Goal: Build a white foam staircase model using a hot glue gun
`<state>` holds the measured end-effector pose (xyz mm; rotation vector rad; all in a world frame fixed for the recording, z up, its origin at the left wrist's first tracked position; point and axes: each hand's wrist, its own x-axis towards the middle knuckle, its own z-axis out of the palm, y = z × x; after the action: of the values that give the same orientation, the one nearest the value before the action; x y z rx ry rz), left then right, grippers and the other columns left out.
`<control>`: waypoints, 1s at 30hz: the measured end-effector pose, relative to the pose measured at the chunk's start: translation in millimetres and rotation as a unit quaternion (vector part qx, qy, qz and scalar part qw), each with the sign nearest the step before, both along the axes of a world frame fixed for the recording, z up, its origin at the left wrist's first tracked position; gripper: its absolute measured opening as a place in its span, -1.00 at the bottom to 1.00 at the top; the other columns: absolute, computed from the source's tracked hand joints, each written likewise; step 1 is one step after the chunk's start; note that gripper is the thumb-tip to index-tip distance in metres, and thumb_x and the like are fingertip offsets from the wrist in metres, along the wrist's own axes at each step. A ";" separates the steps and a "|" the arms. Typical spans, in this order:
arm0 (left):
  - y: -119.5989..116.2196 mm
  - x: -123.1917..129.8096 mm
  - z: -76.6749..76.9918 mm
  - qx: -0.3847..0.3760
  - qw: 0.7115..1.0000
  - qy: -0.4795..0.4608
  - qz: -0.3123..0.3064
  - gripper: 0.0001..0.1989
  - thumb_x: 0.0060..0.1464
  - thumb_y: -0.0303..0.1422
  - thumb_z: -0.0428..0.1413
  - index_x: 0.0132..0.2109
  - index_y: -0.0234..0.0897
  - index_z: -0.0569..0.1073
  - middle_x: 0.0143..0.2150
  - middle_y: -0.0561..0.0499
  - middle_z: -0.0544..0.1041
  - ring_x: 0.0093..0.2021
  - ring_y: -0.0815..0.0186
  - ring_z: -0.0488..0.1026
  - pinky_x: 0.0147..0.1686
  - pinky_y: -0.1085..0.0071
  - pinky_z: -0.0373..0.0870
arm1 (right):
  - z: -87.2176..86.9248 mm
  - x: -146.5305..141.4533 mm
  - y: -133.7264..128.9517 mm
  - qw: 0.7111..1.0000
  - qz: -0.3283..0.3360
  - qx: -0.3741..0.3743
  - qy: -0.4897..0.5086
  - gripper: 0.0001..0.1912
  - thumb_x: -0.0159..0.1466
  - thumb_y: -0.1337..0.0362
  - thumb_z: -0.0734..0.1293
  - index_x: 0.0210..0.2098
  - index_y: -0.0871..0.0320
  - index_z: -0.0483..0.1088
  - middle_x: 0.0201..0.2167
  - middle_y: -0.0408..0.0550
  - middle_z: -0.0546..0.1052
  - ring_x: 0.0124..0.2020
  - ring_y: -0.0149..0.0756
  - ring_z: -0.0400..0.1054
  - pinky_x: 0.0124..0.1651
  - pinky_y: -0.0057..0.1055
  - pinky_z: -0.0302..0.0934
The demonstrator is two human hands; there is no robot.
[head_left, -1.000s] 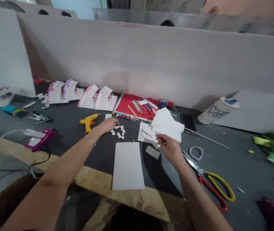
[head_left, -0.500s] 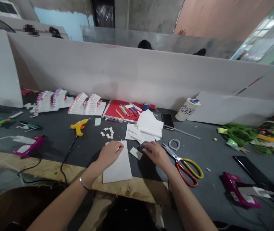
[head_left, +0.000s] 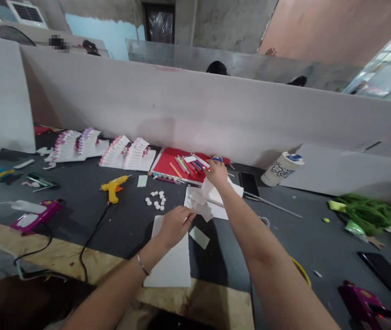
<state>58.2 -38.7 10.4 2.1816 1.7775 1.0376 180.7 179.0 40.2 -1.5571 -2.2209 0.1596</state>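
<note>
My left hand (head_left: 176, 225) hovers over the top of a white board (head_left: 169, 266) near the table's front edge. Its fingers are pressed together; whatever they hold is too small to make out. My right hand (head_left: 217, 173) reaches to the right side of the red sheet (head_left: 162, 161), beside the coloured sticks (head_left: 186, 166) and a blue round item (head_left: 217, 158). Its fingers are bent together, and their contents cannot be made out. Stacked white paper (head_left: 216, 195) lies under my right wrist. A pale green card (head_left: 199, 237) sits right of the board, and small white pieces (head_left: 156, 200) lie left of it.
A yellow glue gun (head_left: 113, 187) with its cord lies left. White models with pink and purple tips (head_left: 112, 153) stand behind. To the right are a white cup (head_left: 281, 168), a phone (head_left: 249, 184) and green yarn (head_left: 362, 211). My right forearm partly covers the scissors (head_left: 301, 270).
My right hand has moved forward from beside the pale green card to the coloured sticks. My left hand has shifted slightly right. The view has shifted a little.
</note>
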 end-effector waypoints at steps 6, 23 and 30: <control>-45.7 3.7 -6.7 -0.054 0.995 0.067 -0.050 -0.80 0.22 -0.35 0.12 -0.02 -0.22 0.47 -0.02 -0.03 0.59 -0.01 0.21 0.49 -0.02 0.27 0.41 | -4.6 -10.4 40.9 0.996 -0.046 -0.072 0.013 -0.80 0.23 0.29 0.32 -0.20 0.11 0.55 -0.27 0.04 0.63 -0.23 -0.14 0.50 -0.20 -0.35 0.28; -101.8 -5.8 8.1 0.150 0.969 0.195 -0.019 -0.60 0.22 -0.22 0.12 0.13 -0.29 0.34 0.20 -0.21 0.43 0.34 0.08 0.21 0.31 0.04 0.12 | -6.1 102.0 -227.5 0.947 0.284 0.041 0.143 -0.79 0.37 0.27 0.21 -0.29 0.08 0.48 -0.36 -0.04 0.63 -0.38 -0.28 0.53 -0.32 -0.42 0.40; -138.9 -6.0 -0.1 0.052 0.975 0.196 -0.091 -0.81 0.28 -0.47 -0.04 -0.15 -0.27 0.48 -0.31 -0.01 0.58 -0.30 0.29 0.48 -0.20 0.31 0.40 | -24.4 119.3 -278.7 0.913 0.377 0.009 0.158 -0.69 0.35 0.36 0.25 0.06 -0.04 0.38 -0.18 0.01 0.63 -0.23 -0.21 0.57 -0.22 -0.32 0.49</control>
<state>52.2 -177.6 10.3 2.7075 1.6455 0.7090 300.0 -99.6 15.7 -0.5283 -2.4071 0.5638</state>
